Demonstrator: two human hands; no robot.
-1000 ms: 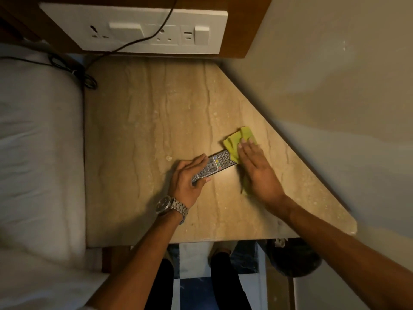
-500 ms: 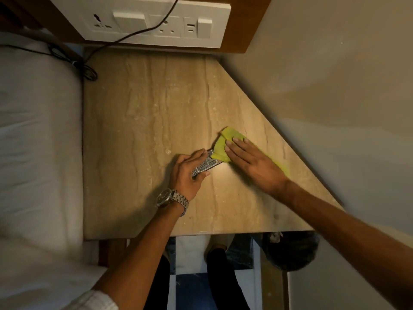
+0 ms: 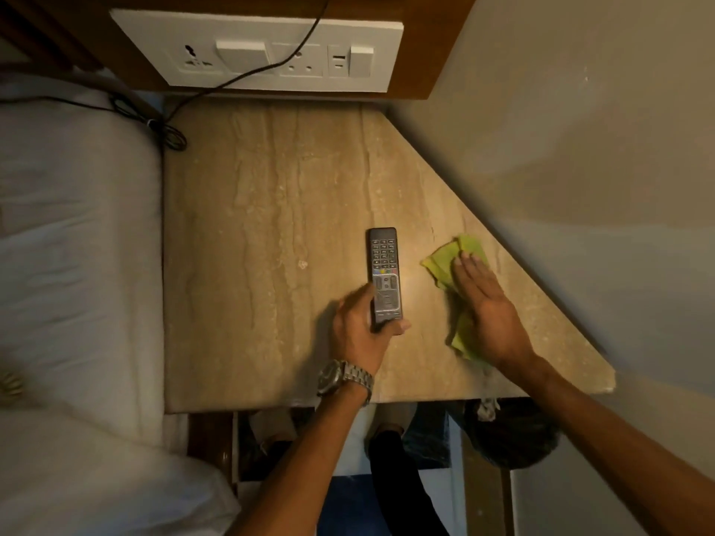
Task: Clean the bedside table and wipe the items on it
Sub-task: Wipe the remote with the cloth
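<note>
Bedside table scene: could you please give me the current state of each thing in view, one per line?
Remote: buttons up, near end held by the left hand.
Cloth: crumpled, pressed flat on the table under the right hand.
Cable: hanging loose across the socket panel, its plug out of view.
Watch: on the left wrist.

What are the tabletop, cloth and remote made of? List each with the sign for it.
Tabletop: looks like polished stone, perhaps travertine or marble; beige with long veins and a soft sheen.
Cloth: soft fabric, possibly microfibre; yellow-green, matte, folded and creased under the right hand.
Remote: most likely dark plastic with rows of small buttons, held in the left hand.
</note>
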